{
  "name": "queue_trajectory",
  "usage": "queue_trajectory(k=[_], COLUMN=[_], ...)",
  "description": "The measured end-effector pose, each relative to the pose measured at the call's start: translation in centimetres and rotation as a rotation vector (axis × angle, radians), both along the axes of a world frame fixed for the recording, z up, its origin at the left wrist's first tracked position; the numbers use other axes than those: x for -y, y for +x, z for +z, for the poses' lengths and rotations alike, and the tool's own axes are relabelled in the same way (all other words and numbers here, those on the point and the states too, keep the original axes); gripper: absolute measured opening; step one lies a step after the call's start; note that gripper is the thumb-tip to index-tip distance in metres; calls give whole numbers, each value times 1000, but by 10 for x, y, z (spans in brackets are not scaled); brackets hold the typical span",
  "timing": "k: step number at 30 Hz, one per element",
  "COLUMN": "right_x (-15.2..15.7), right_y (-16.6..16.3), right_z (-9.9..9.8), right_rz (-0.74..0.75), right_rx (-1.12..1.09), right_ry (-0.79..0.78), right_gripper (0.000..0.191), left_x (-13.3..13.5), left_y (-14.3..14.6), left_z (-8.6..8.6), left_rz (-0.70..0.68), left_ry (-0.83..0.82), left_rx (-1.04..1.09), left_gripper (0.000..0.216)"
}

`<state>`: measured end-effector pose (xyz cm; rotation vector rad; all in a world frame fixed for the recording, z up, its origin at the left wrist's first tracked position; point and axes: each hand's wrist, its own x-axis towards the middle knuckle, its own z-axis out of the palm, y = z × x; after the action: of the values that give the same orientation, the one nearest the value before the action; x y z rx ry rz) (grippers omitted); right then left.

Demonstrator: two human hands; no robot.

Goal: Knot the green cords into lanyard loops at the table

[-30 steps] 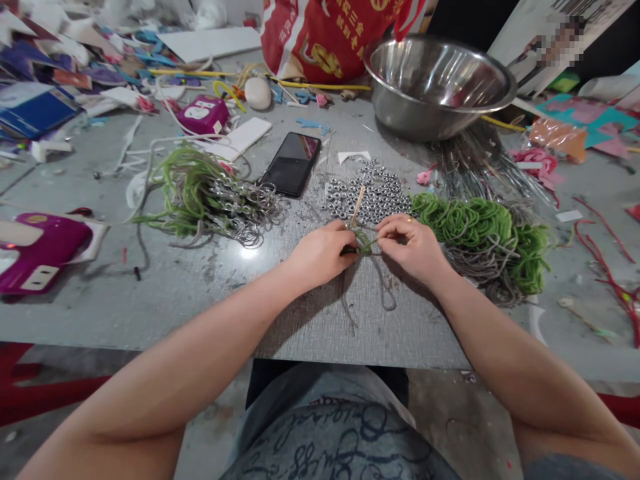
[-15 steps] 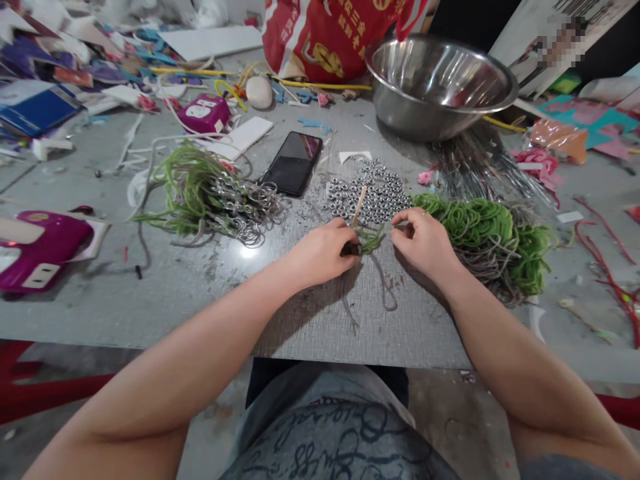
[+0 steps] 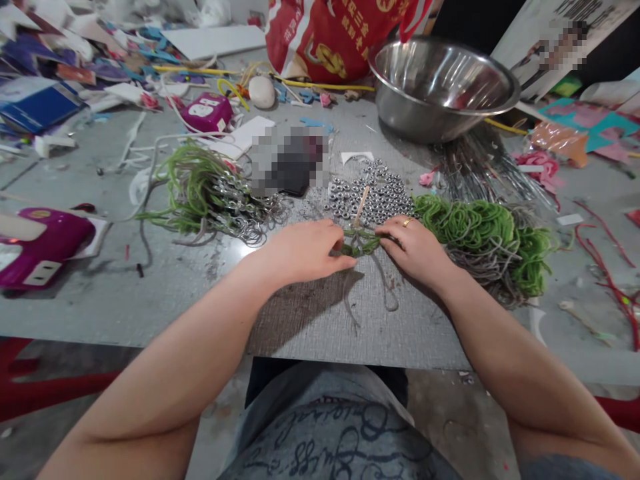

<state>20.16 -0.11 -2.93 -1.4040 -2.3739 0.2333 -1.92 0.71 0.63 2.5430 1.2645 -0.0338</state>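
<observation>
My left hand (image 3: 303, 252) and my right hand (image 3: 414, 248) meet at the middle of the grey table (image 3: 165, 293), both pinched on a small bundle of green cords (image 3: 361, 243) lying between them. A wooden stick (image 3: 360, 205) rises from the bundle over a heap of small metal nuts (image 3: 370, 195). Grey cord ends (image 3: 385, 293) trail toward me from the bundle. My right hand wears a ring.
A pile of green and grey cords (image 3: 485, 240) lies right of my hands. Finished cords with key rings (image 3: 215, 197) lie to the left. A steel bowl (image 3: 443, 83), a red bag (image 3: 335, 33), a purple device (image 3: 35, 247) and paper scraps crowd the far side.
My right hand drew away to the right, then came back onto the green bundle. My left hand shifted slightly left and flattened over the cords.
</observation>
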Motion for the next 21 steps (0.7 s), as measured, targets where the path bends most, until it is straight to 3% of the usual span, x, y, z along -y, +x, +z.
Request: queue_trajectory(k=[5, 11, 21], right_x=[0, 1, 10], right_y=[0, 5, 13], right_z=[3, 15, 26], right_rz=[-18, -79, -171], right_rx=[53, 258, 628], right_ry=[-18, -57, 103], right_gripper=[18, 18, 17], left_x=[5, -5, -12], left_y=[8, -1, -12], left_z=[-7, -3, 3], left_rz=[-1, -53, -68], left_ry=[19, -73, -164], left_rx=[-63, -94, -98], left_gripper=[18, 16, 16])
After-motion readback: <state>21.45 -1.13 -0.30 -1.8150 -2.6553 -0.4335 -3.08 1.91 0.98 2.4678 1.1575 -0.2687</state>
